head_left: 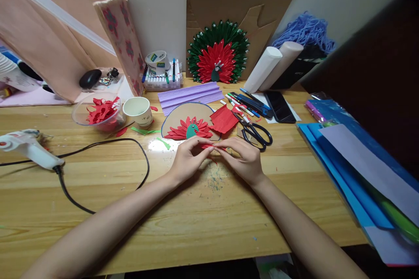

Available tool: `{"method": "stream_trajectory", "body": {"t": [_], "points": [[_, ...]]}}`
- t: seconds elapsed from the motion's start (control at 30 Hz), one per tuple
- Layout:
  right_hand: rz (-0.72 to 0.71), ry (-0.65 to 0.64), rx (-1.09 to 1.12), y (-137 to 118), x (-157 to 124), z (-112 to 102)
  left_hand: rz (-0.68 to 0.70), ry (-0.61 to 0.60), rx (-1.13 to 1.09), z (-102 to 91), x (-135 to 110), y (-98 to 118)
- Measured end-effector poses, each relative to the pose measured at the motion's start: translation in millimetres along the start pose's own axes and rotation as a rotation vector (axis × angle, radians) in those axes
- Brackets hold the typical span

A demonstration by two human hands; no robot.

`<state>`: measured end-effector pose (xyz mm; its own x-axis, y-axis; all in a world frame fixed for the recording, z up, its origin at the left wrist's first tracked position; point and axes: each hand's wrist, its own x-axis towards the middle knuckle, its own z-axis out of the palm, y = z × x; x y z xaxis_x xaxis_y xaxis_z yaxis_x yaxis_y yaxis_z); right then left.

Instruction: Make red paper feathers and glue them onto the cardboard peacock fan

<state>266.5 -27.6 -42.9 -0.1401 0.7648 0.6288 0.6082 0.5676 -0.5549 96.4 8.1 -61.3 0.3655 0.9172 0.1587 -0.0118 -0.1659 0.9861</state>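
My left hand (191, 157) and my right hand (244, 159) meet over the middle of the table. Both pinch a small piece of red crepe paper (207, 146) between thumbs and fingers, mostly hidden by the fingertips. Just behind them lies a cardboard half-disc (175, 117) with a blue edge, bearing red paper petals (178, 132) and a green bird-shaped piece (192, 130). A folded red paper sheet (224, 118) rests against its right side. Black-handled scissors (257, 134) lie beyond my right hand.
At left are a glue gun (31, 148) with a looping cord, a clear bowl (77, 113) of red scraps and a paper cup (137, 111). A finished green-and-red peacock (196, 52) leans at the back. Markers, a phone (279, 107) and blue folders (330, 161) lie right.
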Motion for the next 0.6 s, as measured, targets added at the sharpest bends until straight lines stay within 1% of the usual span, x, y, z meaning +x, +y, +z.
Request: {"method": "stream_trajectory", "body": {"t": [0.13,0.27,0.47,0.6], "points": [[-0.121,-0.023,-0.079,0.6,0.2,-1.0,-0.059,0.002,-0.057,-0.2,0.3,-1.7],[-0.226,-0.031,-0.161,0.3,0.7,-1.6,-0.089,0.012,-0.085,-0.8,1.1,-1.4],[-0.274,-0.058,-0.270,1.0,0.8,-2.3,-0.094,0.014,-0.093,-0.1,2.0,1.0],[-0.295,-0.060,-0.288,1.7,1.3,-2.2,-0.086,0.023,-0.086,0.0,3.3,0.8]]}}
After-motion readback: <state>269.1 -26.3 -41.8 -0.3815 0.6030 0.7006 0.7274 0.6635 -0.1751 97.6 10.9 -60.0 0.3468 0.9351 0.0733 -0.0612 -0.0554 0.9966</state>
